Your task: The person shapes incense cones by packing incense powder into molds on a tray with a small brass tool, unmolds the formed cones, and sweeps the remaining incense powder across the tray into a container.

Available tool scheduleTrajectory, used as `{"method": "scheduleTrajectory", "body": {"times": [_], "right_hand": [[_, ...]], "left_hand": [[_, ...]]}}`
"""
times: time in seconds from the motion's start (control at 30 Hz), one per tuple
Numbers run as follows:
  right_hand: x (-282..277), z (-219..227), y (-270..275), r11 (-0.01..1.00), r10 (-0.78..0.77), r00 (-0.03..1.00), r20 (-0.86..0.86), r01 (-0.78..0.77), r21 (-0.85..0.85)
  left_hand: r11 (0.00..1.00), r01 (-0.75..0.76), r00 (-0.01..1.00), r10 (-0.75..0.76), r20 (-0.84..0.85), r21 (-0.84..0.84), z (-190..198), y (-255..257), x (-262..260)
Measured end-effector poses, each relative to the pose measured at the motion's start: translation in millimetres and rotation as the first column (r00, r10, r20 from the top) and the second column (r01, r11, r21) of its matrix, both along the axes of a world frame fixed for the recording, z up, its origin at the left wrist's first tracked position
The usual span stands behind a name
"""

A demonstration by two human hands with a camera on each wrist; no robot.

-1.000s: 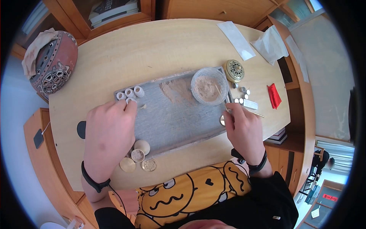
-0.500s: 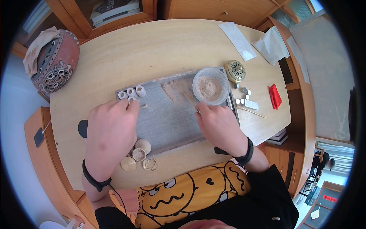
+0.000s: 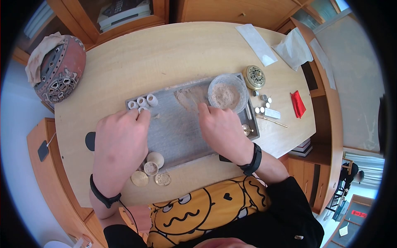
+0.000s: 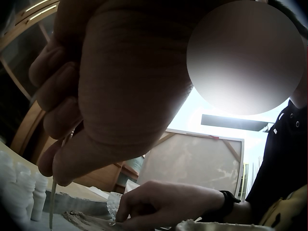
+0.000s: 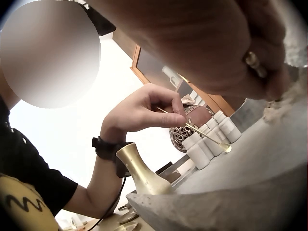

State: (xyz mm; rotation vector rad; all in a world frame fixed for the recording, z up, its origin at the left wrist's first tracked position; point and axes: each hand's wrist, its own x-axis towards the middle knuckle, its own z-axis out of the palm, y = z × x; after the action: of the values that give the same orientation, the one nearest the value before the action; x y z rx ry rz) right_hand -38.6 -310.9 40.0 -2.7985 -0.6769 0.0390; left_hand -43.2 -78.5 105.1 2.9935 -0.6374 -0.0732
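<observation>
My left hand (image 3: 120, 140) pinches a thin brass spoon; its small scoop (image 5: 225, 147) hangs over the tray near white bottles (image 5: 197, 153). My right hand (image 3: 225, 128) grips a slim tool, its brass-coloured end (image 5: 254, 64) peeking out between the fingers. Its working tip is hidden from the head view. Those right fingertips are low over the tray (image 3: 178, 136), right at a patch of brownish powder (image 3: 186, 98). Just beyond that hand stands a clear ribbed bowl (image 3: 245, 87) with more powder inside.
Brass discs (image 3: 163, 178) and a small powder-filled container (image 3: 151, 168) sit by the tray's near left corner. A brass vase (image 5: 144, 178) shows there too. To the right are a pierced brass burner (image 3: 254, 77), small tins and a red pouch (image 3: 297, 104).
My right hand has moved left from the bowl's near side to the powder patch on the tray, carrying its tool. The left hand has stayed nearly still with the spoon.
</observation>
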Motion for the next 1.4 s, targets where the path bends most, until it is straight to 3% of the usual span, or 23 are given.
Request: {"method": "scheduleTrajectory", "body": {"times": [0.37, 0.5, 0.6, 0.73, 0.83, 0.9, 1.03, 1.4], "right_hand": [[-24, 34, -20, 0.993, -0.037, 0.997, 0.074, 0.029, 0.114], [-31, 49, -40, 0.99, -0.108, 0.988, 0.107, 0.097, 0.101], [-36, 52, -54, 0.967, -0.249, 0.962, 0.109, 0.252, -0.017], [-38, 48, -59, 0.968, -0.238, 0.964, 0.117, 0.246, -0.058], [-38, 52, -51, 0.97, -0.241, 0.954, 0.177, 0.239, 0.03], [-38, 54, -43, 0.981, -0.101, 0.995, 0.019, 0.096, 0.172], [-31, 40, -34, 0.996, 0.013, 0.977, -0.212, 0.007, 0.094], [-9, 18, -17, 0.99, 0.048, 0.97, -0.24, -0.015, 0.137]], "left_hand": [[1.0, -0.003, 1.0, 0.003, -0.009, -0.003, -2, 0, -1], [1.0, -0.012, 1.0, 0.012, 0.001, -0.006, -3, 1, -2], [1.0, -0.011, 1.0, 0.011, 0.008, -0.004, -4, 1, -2], [1.0, -0.001, 1.0, 0.001, -0.001, -0.002, -4, 2, -1], [1.0, -0.002, 1.0, 0.002, -0.007, -0.011, -4, 1, -1], [1.0, 0.002, 1.0, -0.002, -0.004, -0.011, -3, 0, -1], [1.0, 0.007, 1.0, -0.007, 0.022, -0.012, -3, 1, -1], [1.0, 0.007, 1.0, -0.007, 0.012, 0.001, -4, 2, -1]]}}
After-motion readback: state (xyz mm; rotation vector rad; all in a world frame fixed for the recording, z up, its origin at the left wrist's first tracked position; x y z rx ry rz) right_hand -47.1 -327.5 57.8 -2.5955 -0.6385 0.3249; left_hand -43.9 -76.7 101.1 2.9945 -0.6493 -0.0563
